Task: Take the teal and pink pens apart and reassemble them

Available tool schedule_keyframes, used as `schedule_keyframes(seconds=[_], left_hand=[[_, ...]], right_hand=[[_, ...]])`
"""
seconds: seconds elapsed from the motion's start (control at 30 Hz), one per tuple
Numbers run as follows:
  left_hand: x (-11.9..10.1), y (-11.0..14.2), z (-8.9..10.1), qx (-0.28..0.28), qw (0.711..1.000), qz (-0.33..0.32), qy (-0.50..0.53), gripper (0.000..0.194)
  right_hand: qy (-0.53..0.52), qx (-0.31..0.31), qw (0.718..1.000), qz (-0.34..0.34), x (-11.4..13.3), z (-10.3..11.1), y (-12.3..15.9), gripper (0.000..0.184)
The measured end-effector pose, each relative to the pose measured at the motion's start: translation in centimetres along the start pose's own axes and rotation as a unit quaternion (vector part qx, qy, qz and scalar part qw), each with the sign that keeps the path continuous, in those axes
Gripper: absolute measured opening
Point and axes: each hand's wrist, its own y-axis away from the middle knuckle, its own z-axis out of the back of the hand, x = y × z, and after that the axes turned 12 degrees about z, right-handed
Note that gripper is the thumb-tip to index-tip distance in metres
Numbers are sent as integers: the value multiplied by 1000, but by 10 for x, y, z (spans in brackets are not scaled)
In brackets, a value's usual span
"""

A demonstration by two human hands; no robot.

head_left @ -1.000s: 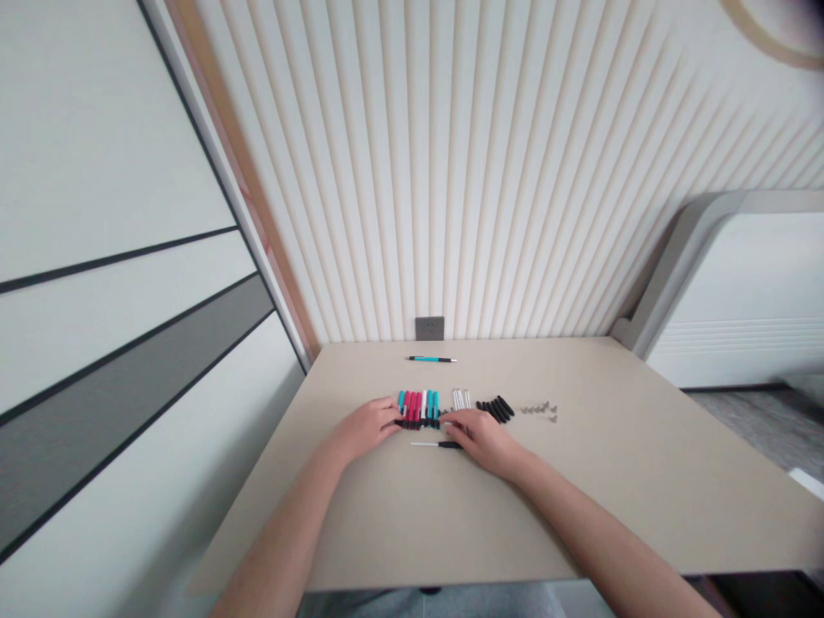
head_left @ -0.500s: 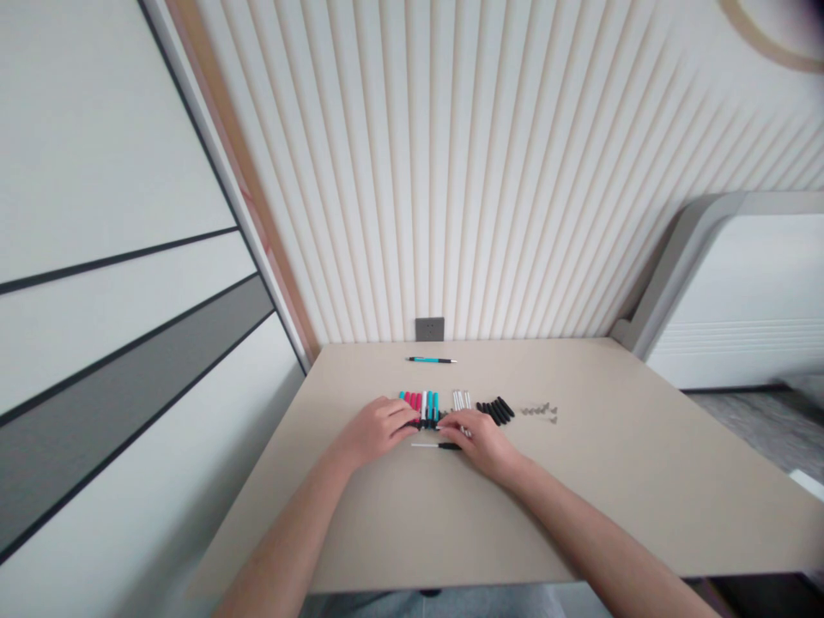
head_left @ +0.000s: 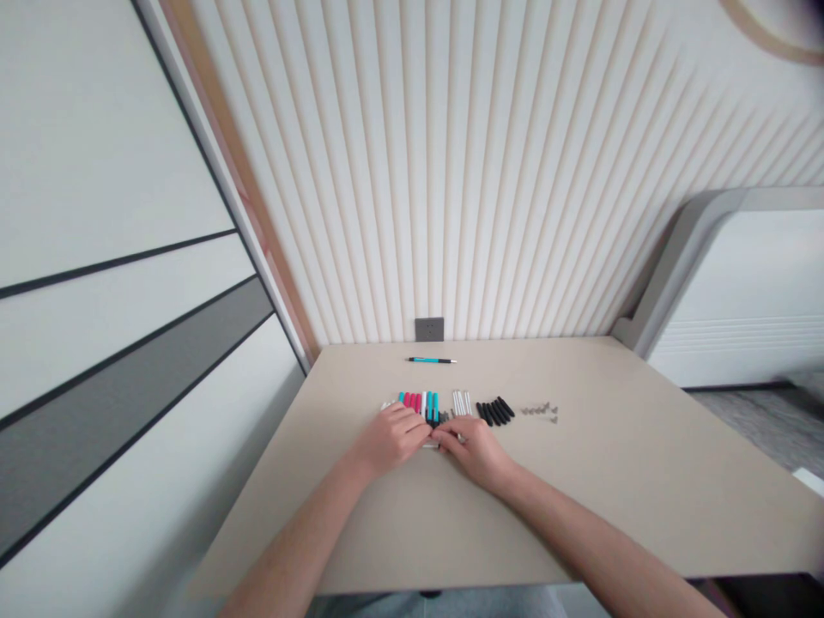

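Observation:
My left hand [head_left: 392,439] and my right hand [head_left: 469,450] rest close together on the beige tabletop [head_left: 611,489], fingertips almost meeting. A white-and-black pen [head_left: 430,445] shows only as a white sliver under my fingers, and my right fingertips seem to pinch it. What my left hand holds is hidden. Just behind my hands lies a row of pink and teal pen parts [head_left: 418,402]. To its right are white tubes [head_left: 461,402], black pen parts [head_left: 495,411] and small metal pieces [head_left: 539,411]. A teal pen [head_left: 431,360] lies apart near the wall.
A grey wall socket [head_left: 429,329] sits above the table's far edge on a ribbed cream wall [head_left: 418,172]. A panelled wall [head_left: 129,343] runs along the table's left side. A white cabinet [head_left: 740,292] stands beyond the right side.
My left hand has slid right towards my right hand. The white-and-black pen no longer lies free in front of the row and is now mostly covered by my fingers.

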Motion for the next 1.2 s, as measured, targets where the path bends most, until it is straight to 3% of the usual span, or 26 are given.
schedule_keyframes(seconds=[0.13,0.3,0.4,0.57,0.7,1.0,1.2], left_hand=[[13,4,5,-10,1000,16,17,27],[52,23,14,-34,987,159,8,25],[63,32,14,-20,980,197,11,23],[57,31,6,15,980,195,24,19],[53,29,0,35,981,187,28,15],[52,28,-2,25,980,193,38,18],[45,22,8,-3,981,187,57,20]], right_hand=[[20,17,1000,15,-4,3,-1,28],[68,30,996,47,-9,25,1,24],[102,69,989,77,-11,37,3,24],[158,139,971,111,-9,40,6,25],[173,158,966,113,-9,35,6,20],[158,149,969,118,-11,32,7,17],[155,121,976,92,-9,32,6,17]])
